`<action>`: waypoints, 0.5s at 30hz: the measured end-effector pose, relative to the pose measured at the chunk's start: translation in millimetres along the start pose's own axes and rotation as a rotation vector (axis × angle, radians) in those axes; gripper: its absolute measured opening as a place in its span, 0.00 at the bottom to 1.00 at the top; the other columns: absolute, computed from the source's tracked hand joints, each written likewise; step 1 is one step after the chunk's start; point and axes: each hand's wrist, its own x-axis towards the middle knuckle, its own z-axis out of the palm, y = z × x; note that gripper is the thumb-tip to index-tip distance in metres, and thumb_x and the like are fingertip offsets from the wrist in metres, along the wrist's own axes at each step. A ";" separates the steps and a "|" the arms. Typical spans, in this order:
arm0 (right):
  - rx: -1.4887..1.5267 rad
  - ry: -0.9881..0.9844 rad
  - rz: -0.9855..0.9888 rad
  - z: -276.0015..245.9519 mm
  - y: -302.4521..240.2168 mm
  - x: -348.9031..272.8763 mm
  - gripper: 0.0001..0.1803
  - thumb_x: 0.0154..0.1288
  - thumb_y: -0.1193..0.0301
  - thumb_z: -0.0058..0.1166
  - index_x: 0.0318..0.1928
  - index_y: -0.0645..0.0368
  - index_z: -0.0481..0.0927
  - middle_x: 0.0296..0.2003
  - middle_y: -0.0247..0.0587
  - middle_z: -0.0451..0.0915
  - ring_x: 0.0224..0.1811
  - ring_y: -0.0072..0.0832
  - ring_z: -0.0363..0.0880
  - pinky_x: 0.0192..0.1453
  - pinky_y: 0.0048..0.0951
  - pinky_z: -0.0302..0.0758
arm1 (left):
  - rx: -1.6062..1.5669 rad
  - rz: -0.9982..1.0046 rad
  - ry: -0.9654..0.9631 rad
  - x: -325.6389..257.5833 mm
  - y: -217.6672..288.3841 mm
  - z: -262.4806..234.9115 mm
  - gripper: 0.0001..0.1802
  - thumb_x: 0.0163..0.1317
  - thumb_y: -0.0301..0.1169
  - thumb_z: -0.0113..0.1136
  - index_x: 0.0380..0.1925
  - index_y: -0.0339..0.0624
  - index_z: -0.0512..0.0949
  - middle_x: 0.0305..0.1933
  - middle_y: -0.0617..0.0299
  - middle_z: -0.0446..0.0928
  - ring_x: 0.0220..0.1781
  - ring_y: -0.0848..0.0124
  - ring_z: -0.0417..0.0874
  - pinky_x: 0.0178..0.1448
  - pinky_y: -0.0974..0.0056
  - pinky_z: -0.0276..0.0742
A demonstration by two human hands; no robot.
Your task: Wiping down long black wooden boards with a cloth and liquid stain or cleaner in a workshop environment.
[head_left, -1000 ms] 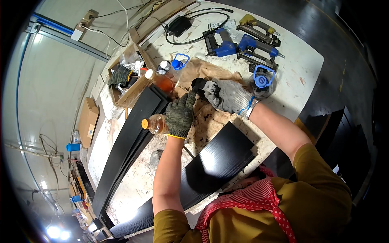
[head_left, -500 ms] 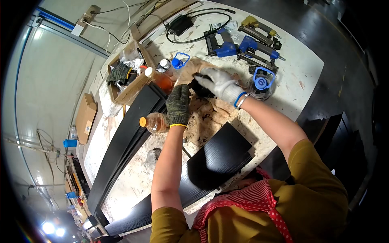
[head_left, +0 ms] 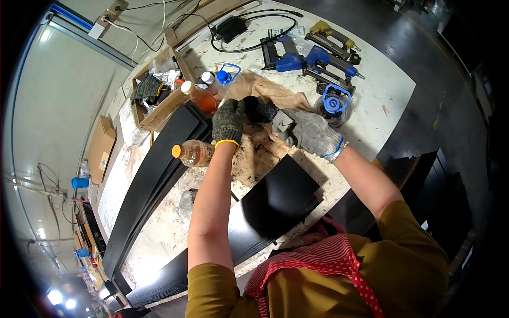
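My left hand (head_left: 228, 123), in a dark green mottled glove with a yellow cuff, has its fingers bent together at the side of a small black object (head_left: 255, 108). That object looks like a blackened pot, but its exact kind is unclear. My right hand (head_left: 313, 133), in a stained whitish glove, grips a small pale block with a black end (head_left: 283, 121). The black end is right beside the pot-like object. Under both hands lies a crumpled tan cloth (head_left: 253, 165) with dark smears. An orange-capped bottle (head_left: 195, 153) lies against my left wrist.
Long black boards (head_left: 154, 159) lie at the left, and another black board (head_left: 275, 199) lies nearest me. Bottles, including an amber one (head_left: 202, 99), stand behind my left hand. A blue-lidded jar (head_left: 333, 108) sits beyond my right hand. Nail guns (head_left: 289, 54) and a cardboard box (head_left: 164, 111) are farther back.
My right hand has turned and drawn back toward me, so the pale block now shows in its fingers. My left hand stays beside the black object. The whole view has shifted slightly.
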 end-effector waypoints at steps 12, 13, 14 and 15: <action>-1.090 0.385 0.169 36.6 -26.6 -55.1 0.28 0.70 0.60 0.60 0.64 0.61 0.74 0.55 0.42 0.80 0.58 0.28 0.77 0.63 0.28 0.75 | 0.037 0.285 0.194 -209.6 -37.7 -72.7 0.12 0.57 0.19 0.51 0.39 0.40 0.80 0.42 0.49 0.80 0.46 0.52 0.83 0.51 0.53 0.78; -1.356 0.381 0.151 37.8 -23.8 -55.4 0.29 0.69 0.58 0.61 0.63 0.62 0.74 0.55 0.42 0.79 0.58 0.30 0.77 0.64 0.30 0.75 | -0.008 0.219 0.214 -234.6 -58.3 -73.9 0.12 0.57 0.18 0.51 0.37 0.41 0.80 0.41 0.50 0.81 0.45 0.52 0.83 0.50 0.54 0.79; -1.591 0.223 -0.028 16.6 -21.7 -62.9 0.28 0.69 0.57 0.60 0.63 0.60 0.74 0.56 0.45 0.79 0.59 0.34 0.77 0.64 0.33 0.74 | 0.063 0.151 0.224 -252.9 -72.0 -77.8 0.13 0.57 0.18 0.50 0.38 0.41 0.80 0.41 0.50 0.81 0.45 0.52 0.84 0.49 0.54 0.79; -1.592 0.227 -0.025 10.3 -20.2 -62.5 0.28 0.69 0.57 0.60 0.63 0.60 0.74 0.56 0.45 0.79 0.59 0.34 0.77 0.64 0.33 0.74 | 0.134 0.081 0.232 -269.1 -87.4 -78.9 0.13 0.57 0.18 0.50 0.38 0.41 0.81 0.40 0.50 0.82 0.44 0.51 0.84 0.49 0.54 0.80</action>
